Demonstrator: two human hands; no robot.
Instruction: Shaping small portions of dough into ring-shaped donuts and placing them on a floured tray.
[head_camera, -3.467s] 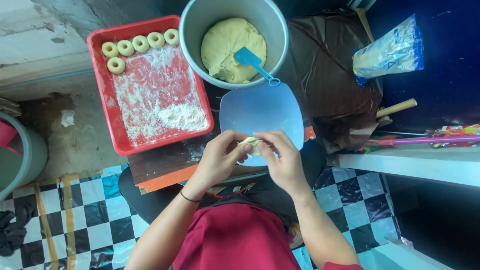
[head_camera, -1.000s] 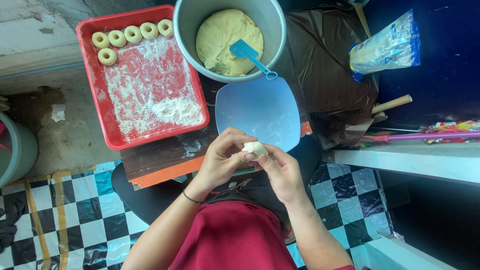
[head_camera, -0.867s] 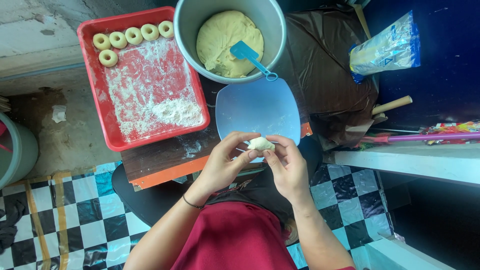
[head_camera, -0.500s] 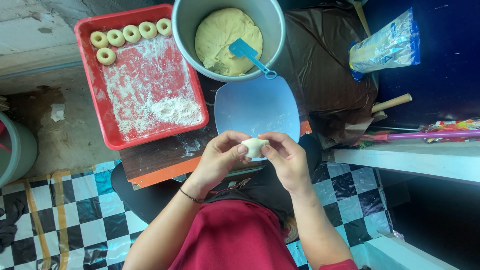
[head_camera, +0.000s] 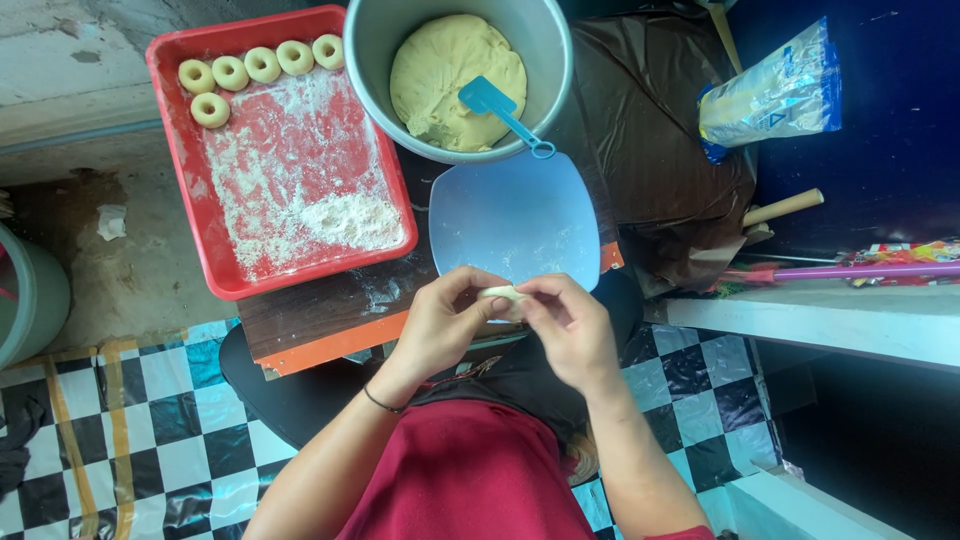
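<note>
Hands (head_camera: 510, 320) pinch dough piece (head_camera: 500, 297), mostly hidden by fingers (head_camera: 545, 295)

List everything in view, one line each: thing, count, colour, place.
dough piece: one, pale, pinched between both hands
dough rings: five, pale, far end of tray
tray: one, red, floured, left
bowl: one, grey metal, top centre
dough mass: one, yellow, in bowl
scraper: one, blue, on dough mass
plate: one, light blue, below bowl
bag: one, clear and blue, right
wooden handle: one, tan, right
left hand: one, on dough piece
right hand: one, on dough piece
</note>
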